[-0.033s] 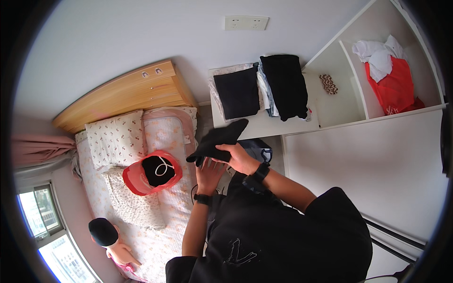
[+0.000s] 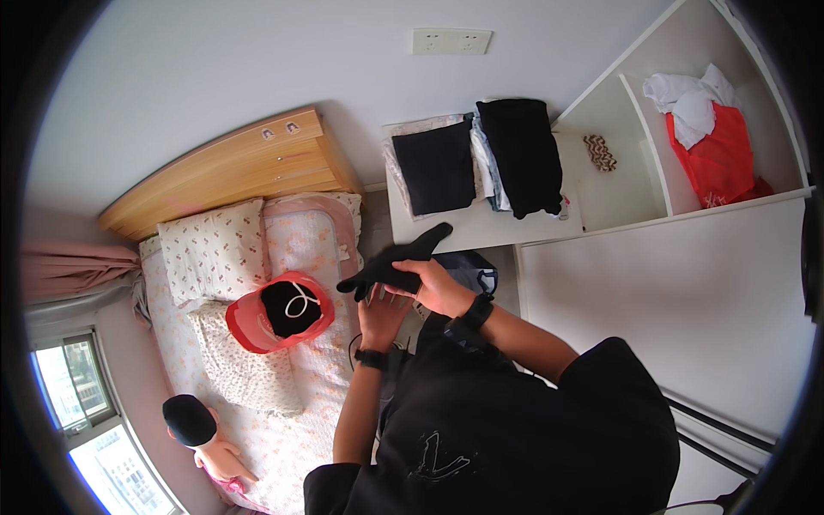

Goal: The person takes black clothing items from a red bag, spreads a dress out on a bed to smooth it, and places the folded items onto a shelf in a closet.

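Note:
A small folded black cloth garment (image 2: 399, 256) hangs between my hands in front of my body; its exact kind does not show. My right hand (image 2: 433, 286) grips its near right side, thumb on top and the other fingers below. My left hand (image 2: 380, 316) is at the lower left edge, its fingers up against the cloth and partly hidden beneath it. The garment's far end tapers to a rounded tip pointing away to the right.
Left lies a bed (image 2: 322, 399) with a pillow (image 2: 213, 249), a red basket (image 2: 243, 324) holding black cloth, and a doll (image 2: 215, 442). Ahead, folded black clothes (image 2: 518, 159) and a dark folded stack (image 2: 436, 170) sit on a white surface (image 2: 515, 230). Right, open shelving holds red cloth (image 2: 708, 159).
The far end of the black garment has narrowed from a broad flap to a slim rounded tip. Both hands keep nearly the same place and hold.

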Available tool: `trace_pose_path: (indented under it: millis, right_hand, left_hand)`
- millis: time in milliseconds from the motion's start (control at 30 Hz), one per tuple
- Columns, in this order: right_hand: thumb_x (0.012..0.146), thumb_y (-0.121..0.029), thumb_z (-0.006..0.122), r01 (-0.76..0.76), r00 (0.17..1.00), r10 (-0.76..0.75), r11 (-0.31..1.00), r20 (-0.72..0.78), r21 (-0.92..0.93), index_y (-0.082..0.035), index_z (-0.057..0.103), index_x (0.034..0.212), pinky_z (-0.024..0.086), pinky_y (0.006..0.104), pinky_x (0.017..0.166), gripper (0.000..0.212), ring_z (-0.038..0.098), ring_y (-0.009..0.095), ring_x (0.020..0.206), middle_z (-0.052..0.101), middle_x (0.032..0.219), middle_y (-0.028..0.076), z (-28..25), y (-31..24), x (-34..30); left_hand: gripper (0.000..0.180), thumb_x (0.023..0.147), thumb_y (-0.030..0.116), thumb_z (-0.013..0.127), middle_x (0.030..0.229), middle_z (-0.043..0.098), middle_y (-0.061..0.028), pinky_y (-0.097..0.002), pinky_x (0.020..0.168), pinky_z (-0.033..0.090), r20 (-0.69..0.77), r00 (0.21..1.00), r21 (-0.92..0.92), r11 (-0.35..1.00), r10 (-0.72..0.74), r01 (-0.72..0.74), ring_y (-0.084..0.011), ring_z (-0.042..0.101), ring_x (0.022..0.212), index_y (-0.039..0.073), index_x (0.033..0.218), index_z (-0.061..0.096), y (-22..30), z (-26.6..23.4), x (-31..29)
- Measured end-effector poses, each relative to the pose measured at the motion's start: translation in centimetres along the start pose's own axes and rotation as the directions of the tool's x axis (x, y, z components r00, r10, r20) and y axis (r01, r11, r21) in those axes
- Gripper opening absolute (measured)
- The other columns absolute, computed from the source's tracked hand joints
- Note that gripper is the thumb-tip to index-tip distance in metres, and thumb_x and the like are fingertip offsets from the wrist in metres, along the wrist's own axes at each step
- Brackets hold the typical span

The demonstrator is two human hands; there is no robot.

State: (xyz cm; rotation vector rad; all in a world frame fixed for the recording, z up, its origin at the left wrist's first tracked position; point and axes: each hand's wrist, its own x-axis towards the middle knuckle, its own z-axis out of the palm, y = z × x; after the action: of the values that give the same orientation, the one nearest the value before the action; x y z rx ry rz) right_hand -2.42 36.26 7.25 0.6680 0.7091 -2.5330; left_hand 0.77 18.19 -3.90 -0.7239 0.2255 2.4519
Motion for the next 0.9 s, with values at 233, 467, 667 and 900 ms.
trace_pose_path:
  millis: [233, 467, 667, 900]
  right_hand:
    - [0.101, -0.018, 0.06, -0.332, 0.939, 0.319, 0.938, 0.127, 0.097, 0.005, 0.06, 0.129, 0.054, 0.0454, 0.104, 0.036, 0.068, 0.03, 0.114, 0.069, 0.125, 0.019, 9.4, 0.9, -6.5]
    - [0.108, -0.035, 0.05, -0.522, 0.836, 0.425, 0.811, 0.347, 0.264, 0.0, 0.047, 0.147, 0.048, 0.0433, 0.112, 0.052, 0.057, 0.027, 0.132, 0.057, 0.145, 0.009, 14.3, 5.8, -10.9]
    - [0.11, -0.038, 0.044, -0.649, 0.663, 0.531, 0.759, 0.527, 0.051, -0.007, 0.043, 0.153, 0.043, 0.0442, 0.116, 0.053, 0.05, 0.03, 0.139, 0.05, 0.154, 0.006, 20.1, 6.5, -13.5]
    - [0.108, -0.039, 0.044, -0.63, 0.722, 0.269, 0.636, 0.637, 0.445, -0.002, 0.052, 0.137, 0.041, 0.0511, 0.116, 0.048, 0.044, 0.033, 0.144, 0.038, 0.163, 0.005, 18.6, -0.2, -12.5]
  left_hand:
    - [0.054, 0.108, 0.046, 0.042, 0.144, 0.057, -0.0082, -0.045, 0.117, 0.039, 0.284, 0.921, 0.093, 0.948, 0.268, -0.304, -0.0258, 0.052, 0.134, 0.008, 0.145, 0.051, 0.2, -6.0, 2.2]
    - [0.056, 0.108, 0.048, 0.04, 0.147, 0.054, -0.0081, -0.0461, 0.118, 0.037, 0.217, 0.948, 0.094, 0.961, 0.234, -0.258, -0.0264, 0.05, 0.136, 0.009, 0.146, 0.049, 1.4, -2.0, -0.5]
    - [0.058, 0.107, 0.049, 0.038, 0.149, 0.051, -0.0081, -0.047, 0.119, 0.035, 0.285, 0.921, 0.086, 0.95, 0.264, -0.299, -0.0269, 0.048, 0.137, 0.01, 0.148, 0.047, 3.5, 4.6, -2.2]
    - [0.06, 0.107, 0.052, 0.037, 0.152, 0.048, -0.0081, -0.048, 0.12, 0.033, 0.38, 0.863, -0.02, 0.935, 0.334, -0.353, -0.0274, 0.046, 0.139, 0.011, 0.15, 0.045, 3.9, 9.9, -2.4]
